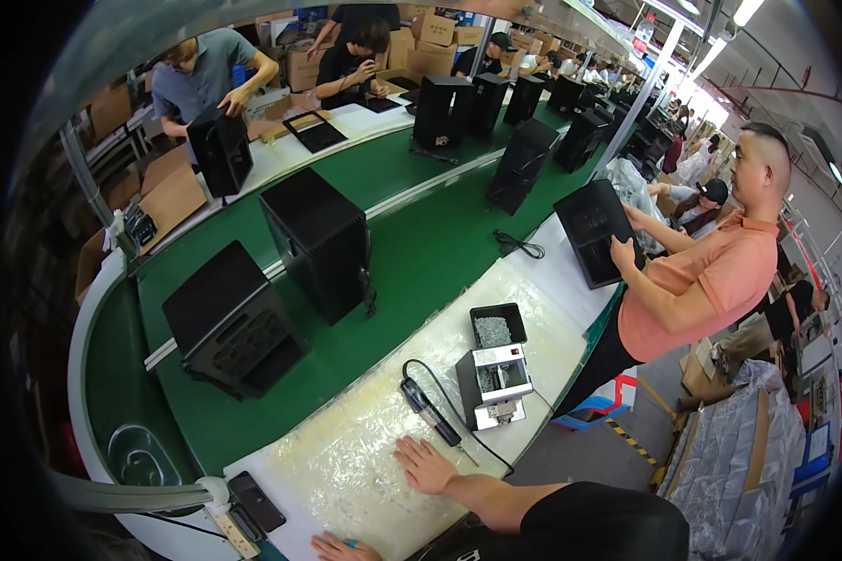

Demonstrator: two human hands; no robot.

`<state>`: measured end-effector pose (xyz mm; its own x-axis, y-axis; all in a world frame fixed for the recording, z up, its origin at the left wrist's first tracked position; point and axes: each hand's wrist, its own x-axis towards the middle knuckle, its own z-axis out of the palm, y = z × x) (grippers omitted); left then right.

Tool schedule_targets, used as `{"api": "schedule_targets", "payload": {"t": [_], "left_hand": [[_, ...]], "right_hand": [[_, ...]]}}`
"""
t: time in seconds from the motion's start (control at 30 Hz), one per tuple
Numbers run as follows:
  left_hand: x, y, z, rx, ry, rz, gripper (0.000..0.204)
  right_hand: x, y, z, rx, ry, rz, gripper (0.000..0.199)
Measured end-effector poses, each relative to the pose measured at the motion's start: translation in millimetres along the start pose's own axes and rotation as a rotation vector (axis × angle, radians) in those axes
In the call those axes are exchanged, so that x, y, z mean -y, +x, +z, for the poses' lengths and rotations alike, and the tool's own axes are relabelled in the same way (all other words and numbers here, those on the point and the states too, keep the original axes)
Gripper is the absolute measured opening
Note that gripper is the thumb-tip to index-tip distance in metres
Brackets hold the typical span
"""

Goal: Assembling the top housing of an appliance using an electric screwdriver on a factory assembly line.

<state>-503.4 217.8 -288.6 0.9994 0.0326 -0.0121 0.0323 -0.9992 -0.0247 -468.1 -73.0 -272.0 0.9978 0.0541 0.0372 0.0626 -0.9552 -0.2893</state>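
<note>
My right hand [428,466] lies flat on the film-covered white worktop [313,449], fingers spread, holding nothing. Just beyond its fingertips rests a black electric screwdriver [428,409] with a cable and a long thin bit. My left hand [344,548] shows only in part at the lower edge; its fingers are stretched out on the worktop, with a teal band on one of them. Beyond the screwdriver stands a screw feeder [498,381], and behind it a black tray [519,327] of small metal screws [492,330].
A green conveyor [412,252] curves past the worktop, carrying black computer cases [318,234], [239,323]. A phone [255,500] and a power strip [232,533] are at left. To the right, a person [711,271] holds a black case [594,229]. A coiled black cable [519,245] lies nearby.
</note>
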Motion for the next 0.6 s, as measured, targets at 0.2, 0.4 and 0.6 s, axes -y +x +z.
{"api": "schedule_targets", "payload": {"t": [0.2,0.4,0.6], "left_hand": [[2,-2,-2,-0.014,0.023,-0.002,0.058],[-3,1,-11,-0.026,0.044,0.000,0.055],[0,1,-10,-0.071,0.046,-0.001,0.053]], "right_hand": [[1,1,-2,-0.006,0.006,0.006,0.053],[0,1,-2,0.004,-0.001,0.003,0.053],[3,2,-2,0.040,0.003,0.022,0.054]]}}
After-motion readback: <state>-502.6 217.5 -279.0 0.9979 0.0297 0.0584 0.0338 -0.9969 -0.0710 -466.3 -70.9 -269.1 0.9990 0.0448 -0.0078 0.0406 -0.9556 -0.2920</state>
